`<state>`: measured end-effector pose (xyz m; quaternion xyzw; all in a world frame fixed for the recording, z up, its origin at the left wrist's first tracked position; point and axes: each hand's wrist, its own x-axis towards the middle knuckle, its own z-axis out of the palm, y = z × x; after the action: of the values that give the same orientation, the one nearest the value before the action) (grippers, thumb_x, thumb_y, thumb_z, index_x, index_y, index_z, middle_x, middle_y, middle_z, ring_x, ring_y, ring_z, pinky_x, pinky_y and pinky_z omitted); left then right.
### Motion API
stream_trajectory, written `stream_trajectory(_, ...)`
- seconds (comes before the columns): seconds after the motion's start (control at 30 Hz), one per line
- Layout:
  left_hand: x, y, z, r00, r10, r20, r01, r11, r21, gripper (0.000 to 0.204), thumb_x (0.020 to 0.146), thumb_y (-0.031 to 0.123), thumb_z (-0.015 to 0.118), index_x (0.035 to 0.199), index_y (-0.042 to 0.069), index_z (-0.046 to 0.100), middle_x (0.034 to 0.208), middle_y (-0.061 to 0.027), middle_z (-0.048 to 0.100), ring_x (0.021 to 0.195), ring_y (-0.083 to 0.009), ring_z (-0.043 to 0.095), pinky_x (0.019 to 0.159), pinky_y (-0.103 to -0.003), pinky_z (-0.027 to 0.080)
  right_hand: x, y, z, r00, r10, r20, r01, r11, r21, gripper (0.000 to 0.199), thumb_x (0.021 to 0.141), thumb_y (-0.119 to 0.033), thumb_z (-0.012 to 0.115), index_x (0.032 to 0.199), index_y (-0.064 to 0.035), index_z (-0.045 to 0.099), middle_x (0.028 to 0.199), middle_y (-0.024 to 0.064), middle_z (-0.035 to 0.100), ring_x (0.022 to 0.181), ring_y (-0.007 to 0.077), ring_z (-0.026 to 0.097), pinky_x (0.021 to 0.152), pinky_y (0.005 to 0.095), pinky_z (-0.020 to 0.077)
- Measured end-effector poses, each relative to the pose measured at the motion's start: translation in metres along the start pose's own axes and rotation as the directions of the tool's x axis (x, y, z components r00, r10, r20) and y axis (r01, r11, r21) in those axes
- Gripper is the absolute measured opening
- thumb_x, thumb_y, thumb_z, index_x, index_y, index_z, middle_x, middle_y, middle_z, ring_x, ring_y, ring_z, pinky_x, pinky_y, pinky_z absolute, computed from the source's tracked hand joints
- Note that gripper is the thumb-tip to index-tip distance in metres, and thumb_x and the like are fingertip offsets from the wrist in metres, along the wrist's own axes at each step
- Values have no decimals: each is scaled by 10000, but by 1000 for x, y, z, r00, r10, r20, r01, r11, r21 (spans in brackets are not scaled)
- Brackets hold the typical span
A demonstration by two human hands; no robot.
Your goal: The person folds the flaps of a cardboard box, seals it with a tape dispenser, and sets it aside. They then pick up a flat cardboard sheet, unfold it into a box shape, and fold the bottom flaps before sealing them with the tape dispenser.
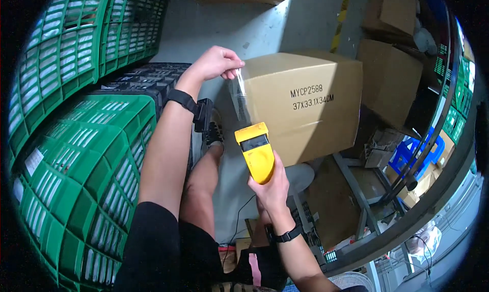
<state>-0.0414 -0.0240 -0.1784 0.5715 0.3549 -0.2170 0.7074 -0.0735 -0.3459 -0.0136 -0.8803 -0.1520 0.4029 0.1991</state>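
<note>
A large cardboard box (310,129) with dark printing on its side stands in front of me, slightly right of the middle. My right hand (272,190) is wrapped round a yellow tape dispenser (259,162), near the box's lower left corner. From its head a strip of clear packing tape (241,101) runs up along the box's left edge. The upper end of that strip is pinched between the fingertips of my left hand (219,64), beside the box's upper left corner. I cannot tell how much of the tape touches the cardboard.
Green plastic crates (84,154) are stacked along the left, with a black crate (147,78) beside them. More cardboard boxes (389,80) lie at the far right. A curved metal rail (433,200), a frame and a blue plastic stool (415,152) take up the right side.
</note>
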Motion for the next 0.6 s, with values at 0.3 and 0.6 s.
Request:
stream_trajectory(0.3, 22, -32, 9, 997, -10, 72, 15, 998, -64, 200, 907, 215, 693, 905, 16, 704, 734, -22, 680, 622, -87, 635, 575, -241, 515, 12, 7, 6, 1000, -16, -9, 16, 999, 49, 844, 669, -167, 803, 1392, -50, 383, 1243, 217, 579, 1135, 377, 590, 948, 411, 502)
stream_trajectory(0.6, 25, -38, 13, 990, 41, 133, -42, 999, 4, 158, 887, 186, 708, 899, 31, 682, 692, -26, 645, 593, -102, 621, 561, -267, 514, 11, 6, 3, 1000, 5, 7, -6, 997, 83, 836, 674, -157, 799, 1390, -48, 381, 1234, 218, 584, 1129, 370, 598, 945, 404, 504)
